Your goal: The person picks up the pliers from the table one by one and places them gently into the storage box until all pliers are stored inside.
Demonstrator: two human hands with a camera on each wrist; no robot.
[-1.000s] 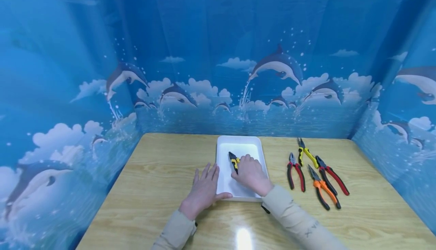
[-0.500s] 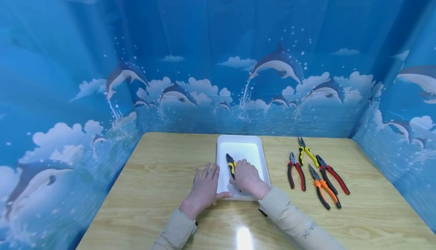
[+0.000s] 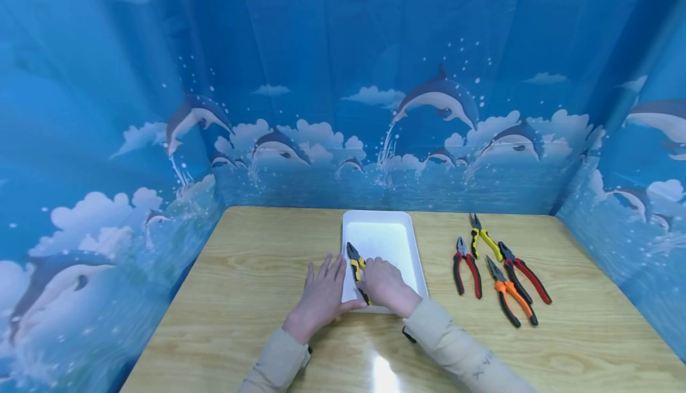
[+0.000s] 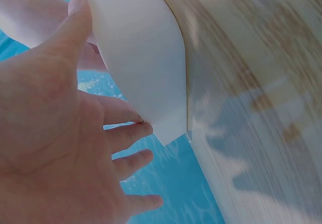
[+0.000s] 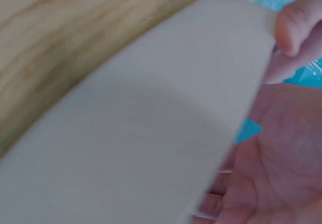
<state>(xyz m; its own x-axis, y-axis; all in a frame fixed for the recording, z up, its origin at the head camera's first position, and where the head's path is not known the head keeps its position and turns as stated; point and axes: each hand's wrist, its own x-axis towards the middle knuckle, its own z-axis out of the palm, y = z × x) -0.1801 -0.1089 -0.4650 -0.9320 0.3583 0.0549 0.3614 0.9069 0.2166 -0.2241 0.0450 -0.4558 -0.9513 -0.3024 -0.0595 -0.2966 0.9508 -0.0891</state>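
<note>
Inside the white tray (image 3: 415,256) lies a pair of combination pliers (image 3: 355,268) with yellow and black handles, head pointing away, along the tray's left side. My right hand (image 3: 387,287) grips its handles from the right with curled fingers. My left hand (image 3: 321,299) has spread, straight fingers at the tray's left rim, and its thumb reaches over the near corner. From the left wrist, the left hand (image 4: 60,133) shows with its fingertips at the tray wall (image 4: 146,58). The right wrist view has the tray wall (image 5: 126,108) covering part of the right hand (image 5: 287,153); the pliers are hidden there.
Several more pliers lie right of the tray: red-black pliers (image 3: 474,269), yellow-handled pliers (image 3: 489,243), orange-black long-nose pliers (image 3: 504,286) and another red-black pair (image 3: 533,280). They rest on a wooden table (image 3: 257,250), with a blue dolphin curtain (image 3: 343,83) behind.
My right hand has moved the yellow-black pliers left and slightly toward me inside the tray, up to its left side. My left hand has stayed at the rim.
</note>
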